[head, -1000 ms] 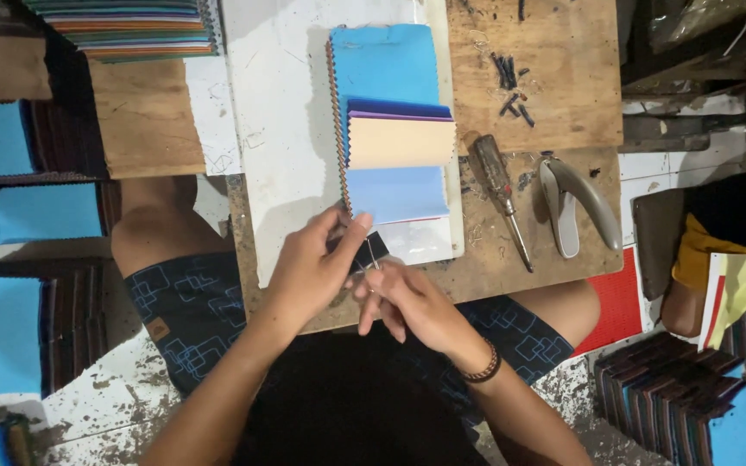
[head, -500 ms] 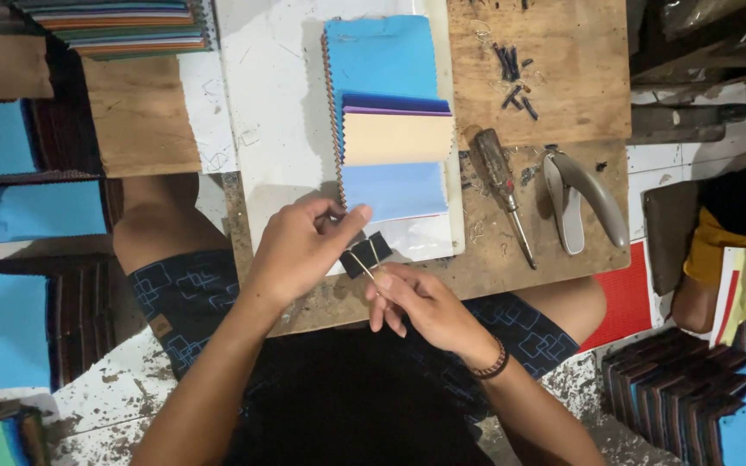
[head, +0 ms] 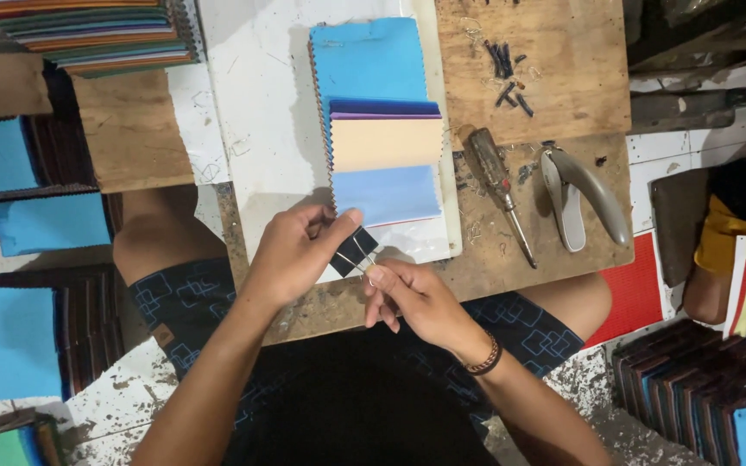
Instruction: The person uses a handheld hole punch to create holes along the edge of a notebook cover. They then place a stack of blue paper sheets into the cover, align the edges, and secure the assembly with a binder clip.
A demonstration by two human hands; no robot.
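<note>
Head view looks down on a wooden surface (head: 554,69) with a white board (head: 261,103) on it, and on that board lies a stack of fabric swatches (head: 382,129) in blue, purple, cream and pale blue, zigzag-cut along the edges. Just near of the stack, at the board's near edge, both hands meet on a black binder clip (head: 352,251): the left hand (head: 295,255) has its grip pinching the clip's body, and the right hand (head: 407,293) has its grip pressed together on the wire handles. Squeezing those handles evenly, with the clip's mouth square to the swatch edge, seems the way to seat it cleanly. Right of the stack lie a screwdriver (head: 496,185) and a hole punch (head: 582,197). No container shows; small dark screws (head: 506,73) lie loose at the far right.
</note>
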